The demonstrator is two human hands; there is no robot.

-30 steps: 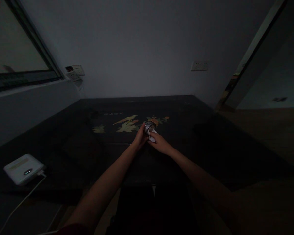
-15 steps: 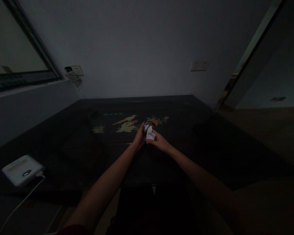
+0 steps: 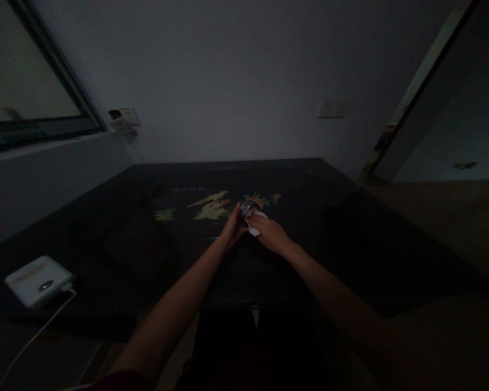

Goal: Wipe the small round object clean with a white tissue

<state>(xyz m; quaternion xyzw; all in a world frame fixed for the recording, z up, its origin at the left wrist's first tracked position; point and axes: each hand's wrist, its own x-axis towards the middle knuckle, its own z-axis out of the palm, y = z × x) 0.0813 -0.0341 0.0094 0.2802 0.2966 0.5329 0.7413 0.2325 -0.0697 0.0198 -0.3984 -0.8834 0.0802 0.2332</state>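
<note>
The room is very dim. My left hand (image 3: 233, 229) is closed around a small shiny, glassy object (image 3: 246, 208) held just above the dark table (image 3: 146, 244). My right hand (image 3: 271, 233) is closed on a crumpled white tissue (image 3: 256, 222) and presses it against that object from the right. Both hands meet near the middle of the table, in front of a painted bird and flower design (image 3: 214, 205). What exactly the shiny object is cannot be made out in the dark.
A white power bank (image 3: 38, 281) with a white cable (image 3: 32, 339) lies at the table's left front corner. Wall sockets (image 3: 124, 119) sit at the back left, another socket (image 3: 332, 108) on the far wall. A doorway opens at the right.
My right hand with the tissue has shifted slightly right and down over the shiny object. The left hand has stayed in place.
</note>
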